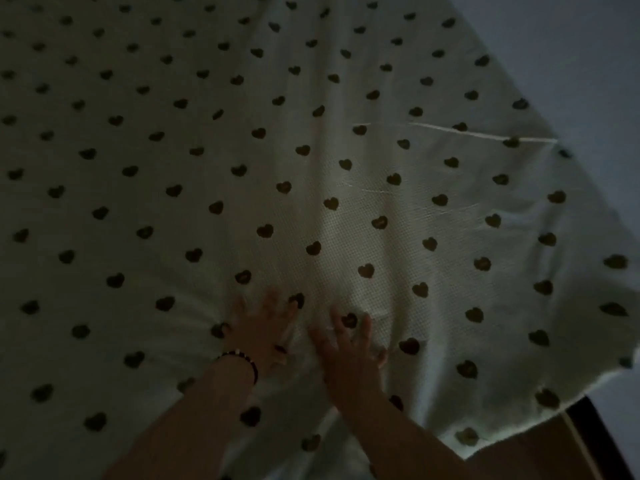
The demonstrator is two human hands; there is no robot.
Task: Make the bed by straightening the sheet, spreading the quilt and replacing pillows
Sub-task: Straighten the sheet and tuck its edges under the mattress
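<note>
- The bed fills nearly my whole view in a dim room; a pale wall runs along its far right side.
- Over it lies the quilt, white waffle-textured cloth dotted with dark hearts. Its right edge hangs past the mattress, and its near right corner stops short of the dark bed frame.
- Soft creases fan outward from where I press.
- My left hand lies flat on the quilt, fingers spread wide; a beaded bracelet circles the wrist.
- My right hand presses just beside it, fingers splayed, gripping nothing.
</note>
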